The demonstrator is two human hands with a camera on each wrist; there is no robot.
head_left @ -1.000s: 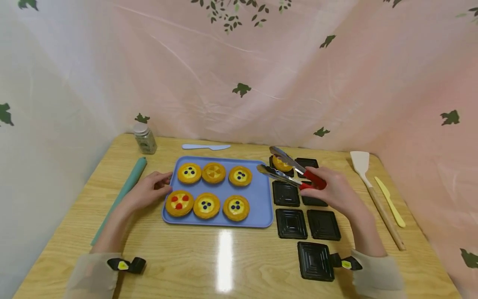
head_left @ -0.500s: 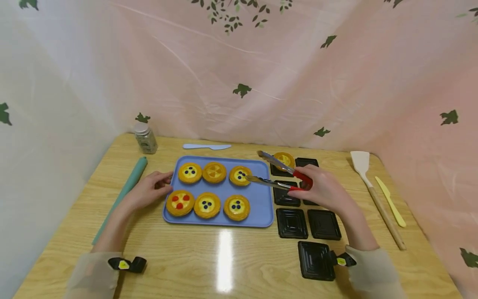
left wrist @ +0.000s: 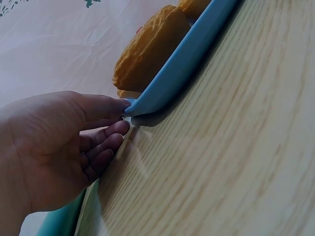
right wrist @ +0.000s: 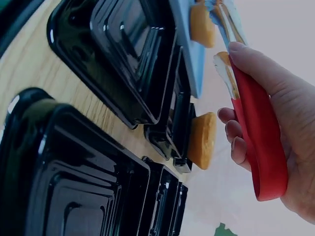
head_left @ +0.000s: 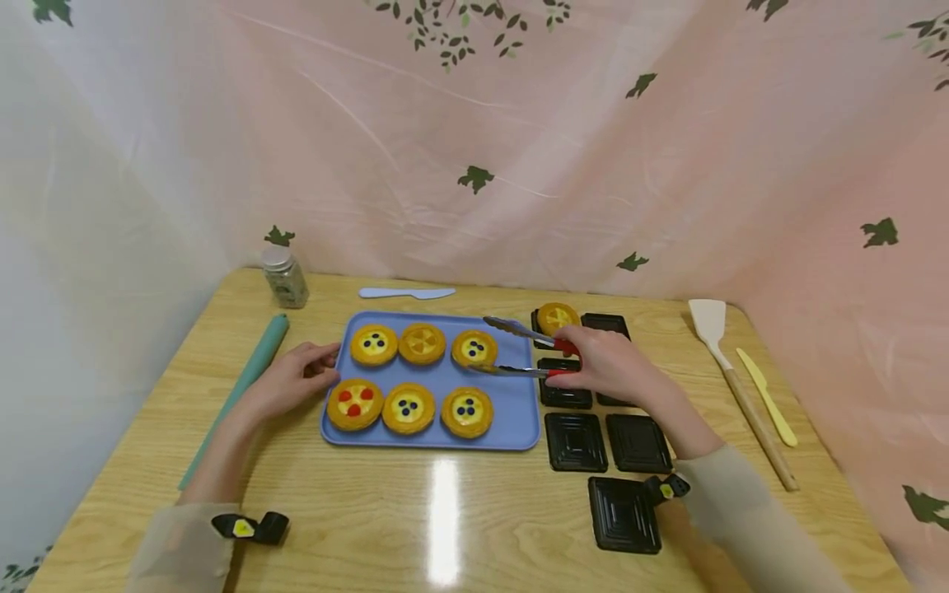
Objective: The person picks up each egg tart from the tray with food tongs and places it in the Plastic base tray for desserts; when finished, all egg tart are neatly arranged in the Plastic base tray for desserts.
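The back-right blueberry tart [head_left: 473, 346] on the blue tray [head_left: 511, 416] lies, in the head view, between the parted tips of tongs [head_left: 525, 371], contact unclear. Left wrist view: the left hand [left wrist: 51, 142] pinches the tray's rim. Right wrist view: the right hand [right wrist: 298, 113] grips the tongs' red handle [right wrist: 261, 123].

The tongs [head_left: 516, 329] are showing shiny metal and matt grips [right wrist: 263, 132]; the tray [head_left: 511, 420] is looking like smooth plastic, the pans [head_left: 577, 442] glossy plastic, the table [head_left: 334, 511] glossy wood, the tarts [left wrist: 150, 46] rough-crusted.

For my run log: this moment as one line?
left hand: holds blue tray | right hand: holds spread tongs, tips by back-right blueberry tart
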